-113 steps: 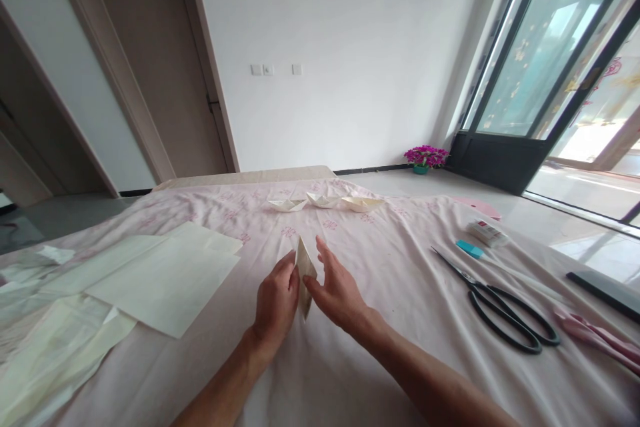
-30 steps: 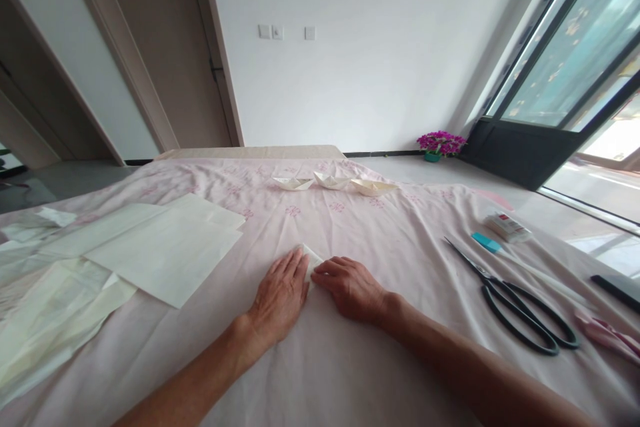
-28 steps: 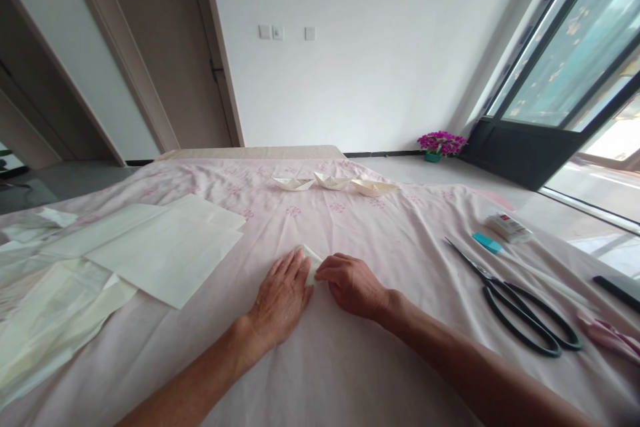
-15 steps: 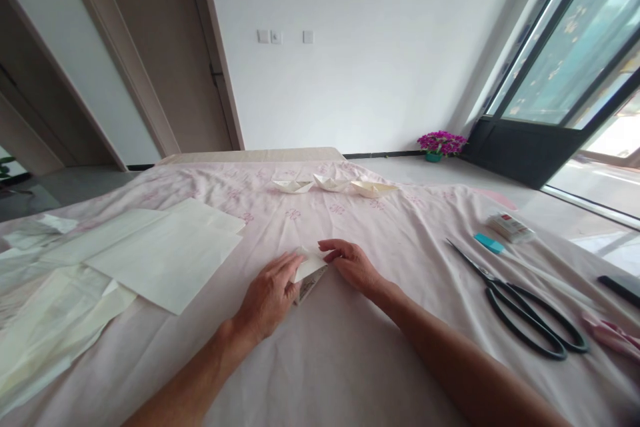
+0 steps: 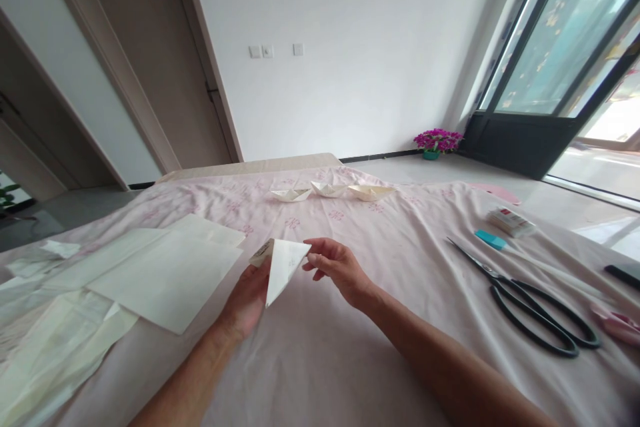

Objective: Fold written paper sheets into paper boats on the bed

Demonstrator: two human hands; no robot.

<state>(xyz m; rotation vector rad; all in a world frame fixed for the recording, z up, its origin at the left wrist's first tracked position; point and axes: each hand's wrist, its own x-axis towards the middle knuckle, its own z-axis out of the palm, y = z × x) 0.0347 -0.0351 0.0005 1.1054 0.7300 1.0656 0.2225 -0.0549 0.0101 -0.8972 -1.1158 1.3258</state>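
Note:
A small piece of folded paper (image 5: 286, 268), white with some printed marks, is raised above the bedsheet in a triangular shape, partly spread apart. My left hand (image 5: 249, 297) grips it from the left side, its fingers partly hidden behind the paper. At the paper's right corner is my right hand (image 5: 337, 270), with thumb and forefinger closed around the tip and the other fingers curled beneath. Farther back, three folded paper boats stand in a row: a left boat (image 5: 291, 195), a middle boat (image 5: 327, 190) and a yellowish right boat (image 5: 371, 193).
Flat paper sheets (image 5: 170, 280) and crumpled yellowish paper (image 5: 55, 353) lie on the left of the pink sheet (image 5: 320, 367). To the right are black-handled scissors (image 5: 525, 300), a blue-ended tool (image 5: 490, 239), a small packet (image 5: 510, 221) and a dark object (image 5: 623, 278).
The folded paper has been lifted off the sheet and turned so its white triangular face shows. My left hand has rotated underneath it, and my right hand has shifted slightly left to its corner.

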